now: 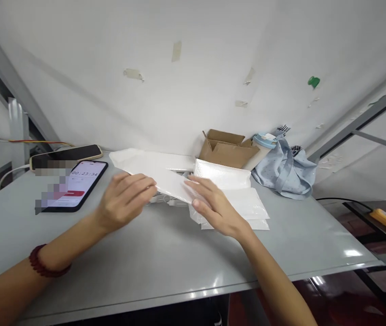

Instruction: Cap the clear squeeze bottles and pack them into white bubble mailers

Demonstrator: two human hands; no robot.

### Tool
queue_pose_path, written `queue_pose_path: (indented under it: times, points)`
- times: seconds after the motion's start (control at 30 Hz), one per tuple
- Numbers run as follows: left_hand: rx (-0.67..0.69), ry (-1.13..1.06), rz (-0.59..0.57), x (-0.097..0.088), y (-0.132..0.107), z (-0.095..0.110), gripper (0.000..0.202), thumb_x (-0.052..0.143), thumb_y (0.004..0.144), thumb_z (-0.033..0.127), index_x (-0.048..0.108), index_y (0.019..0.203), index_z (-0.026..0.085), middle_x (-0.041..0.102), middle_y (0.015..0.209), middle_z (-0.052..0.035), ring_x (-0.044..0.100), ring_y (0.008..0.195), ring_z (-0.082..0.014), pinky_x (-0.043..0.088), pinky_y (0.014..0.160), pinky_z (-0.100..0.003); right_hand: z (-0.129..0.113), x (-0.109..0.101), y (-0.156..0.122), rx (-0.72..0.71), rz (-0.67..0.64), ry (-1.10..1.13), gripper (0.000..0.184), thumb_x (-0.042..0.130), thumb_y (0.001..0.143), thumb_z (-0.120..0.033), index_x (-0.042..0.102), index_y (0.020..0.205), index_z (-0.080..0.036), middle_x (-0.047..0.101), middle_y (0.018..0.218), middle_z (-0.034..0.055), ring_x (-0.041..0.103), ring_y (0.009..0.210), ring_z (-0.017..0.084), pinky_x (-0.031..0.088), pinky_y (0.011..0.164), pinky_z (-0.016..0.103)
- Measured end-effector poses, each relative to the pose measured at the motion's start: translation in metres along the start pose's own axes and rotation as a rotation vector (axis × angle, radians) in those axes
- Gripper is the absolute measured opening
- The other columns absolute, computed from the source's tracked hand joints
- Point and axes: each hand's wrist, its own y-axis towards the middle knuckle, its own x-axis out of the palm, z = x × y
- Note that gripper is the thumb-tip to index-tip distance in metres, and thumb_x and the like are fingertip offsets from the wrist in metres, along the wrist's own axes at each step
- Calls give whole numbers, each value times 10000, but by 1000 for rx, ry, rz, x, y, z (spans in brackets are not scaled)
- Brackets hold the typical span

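My left hand [125,199] is closed, fingers bent around the near left edge of a white padded envelope [174,183]. The envelope is held tilted above the table. At its right end is my right hand [215,203], with the thumb apart from the slightly blurred fingers. Those fingers lie over or against the envelope's end; the exact contact is unclear. Beneath the envelope, several small white items [167,199] show, partly hidden. More white padded envelopes [235,203] are piled just right of my right hand, and another white sheet or envelope [128,156] lies behind.
A phone [87,181] showing a timer lies at left, beside a second phone [67,156] with a cable. An open cardboard box [230,151], a blue-lidded cup [264,141] and a light blue cloth bag [286,172] stand along the wall. The grey table [165,271] ends near me.
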Motion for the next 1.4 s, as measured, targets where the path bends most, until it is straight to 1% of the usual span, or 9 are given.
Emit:
queue_pose_path:
  times: [0.1,0.23,0.4,0.57,0.7,0.83,1.03,1.23,1.4]
  points:
    - [28,-125,1,1,-8,11,239,525,887,51,631,1018,221,741,925,-53,691,950,-210,534,749,-330,-7,2,-3,28,-225,63,730,405,933,-652,287,1524,-239,285,1587,135,218,1483,297,289,1147,544]
    - [93,-268,7,2,-14,24,234,542,905,90,671,1062,205,739,976,-61,636,1140,-229,581,868,-314,-14,12,-1,23,-265,-43,1012,567,822,-689,42,1564,-240,87,1628,174,7,1508,361,172,1147,645]
    - [185,-388,-13,0,-11,37,191,577,873,68,691,1005,146,747,961,-86,611,1200,-247,594,914,-302,-16,16,1,51,-189,-95,1015,662,774,-479,52,1532,-191,301,1503,208,234,1432,352,133,1135,664]
    - [88,-384,37,0,-6,37,231,562,865,70,653,1059,159,737,998,-101,631,1162,-262,612,883,-346,-13,18,1,64,-89,-155,996,664,701,-410,122,1503,-178,384,1357,190,342,1303,353,273,1067,615]
    - [-199,-189,62,-1,3,31,305,643,821,94,616,1105,201,708,1084,-106,644,1096,-276,574,907,-434,-9,21,3,84,21,-284,991,661,684,-434,169,1497,-154,374,1333,196,338,1260,377,291,1029,593]
    - [-673,-188,16,-4,12,17,255,633,851,245,643,1105,224,698,1156,-97,627,1111,-303,512,962,-488,-10,25,3,42,102,-390,909,619,695,-402,234,1473,-134,414,1257,185,364,1202,366,315,996,557]
    - [-1488,-1080,-478,-12,15,-14,299,628,800,397,729,993,193,769,866,-84,718,752,-250,591,664,-364,-16,32,-1,-38,105,-509,894,624,703,-382,256,1482,-146,362,1356,219,358,1198,387,317,987,554]
    - [-1533,-1290,-825,-13,17,-6,209,778,595,305,738,786,230,746,728,-21,712,746,-255,567,604,-298,-24,41,-6,-90,37,-522,949,657,709,-438,215,1502,-163,335,1405,247,335,1232,415,311,994,588]
    - [-1545,-1277,-811,-3,17,17,165,757,651,322,684,767,231,698,691,23,686,769,-224,539,626,-257,-30,46,-9,-185,31,-522,869,633,733,-377,257,1480,-140,330,1392,267,342,1230,421,341,977,592]
